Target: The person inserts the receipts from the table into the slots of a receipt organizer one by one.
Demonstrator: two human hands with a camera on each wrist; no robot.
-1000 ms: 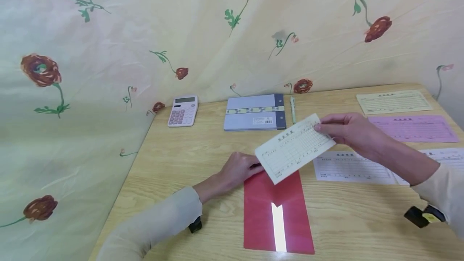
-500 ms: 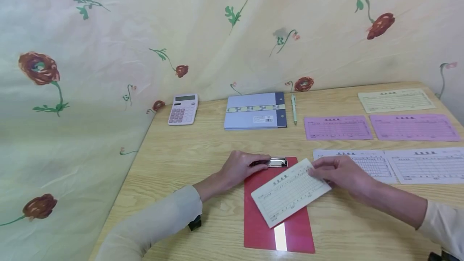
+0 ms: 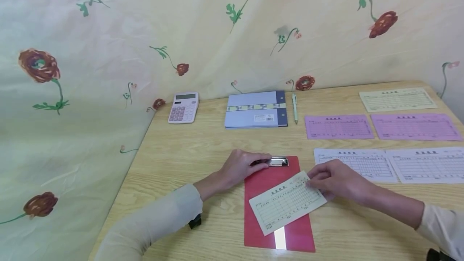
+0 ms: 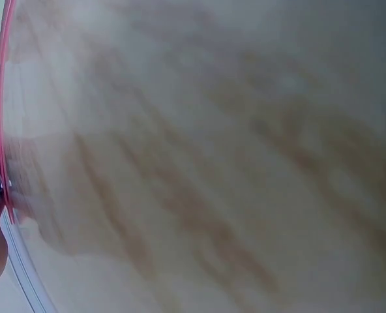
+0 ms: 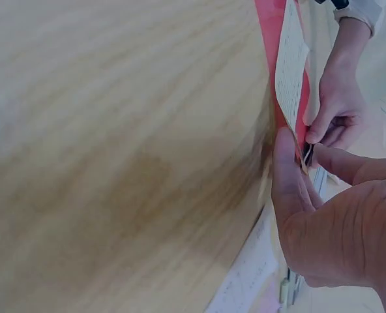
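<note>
A red clipboard (image 3: 255, 230) lies on the table in front of me, its metal clip (image 3: 279, 162) at the far end. My left hand (image 3: 235, 168) grips the clip at its left side, fingers covering part of it. Between right thumb and fingers, my right hand (image 3: 338, 182) pinches the right corner of a pale yellow printed form (image 3: 286, 204). That form slants across the clipboard below the clip. In the right wrist view the form (image 5: 291, 72) curves slightly over the red board. Only the clipboard's edge (image 4: 4, 98) and part of the left hand show in the left wrist view.
White forms (image 3: 427, 168), purple forms (image 3: 417, 127) and a pale yellow form (image 3: 396, 100) lie at the right. Along the back are a calculator (image 3: 183, 108), a blue notebook (image 3: 246, 120) and a pen (image 3: 295, 108). A floral cloth (image 3: 217, 31) hangs behind the table.
My right hand has brought the pale yellow form down and nearer over the clipboard, uncovering the clip and a purple form. The left hand stays at the clip.
</note>
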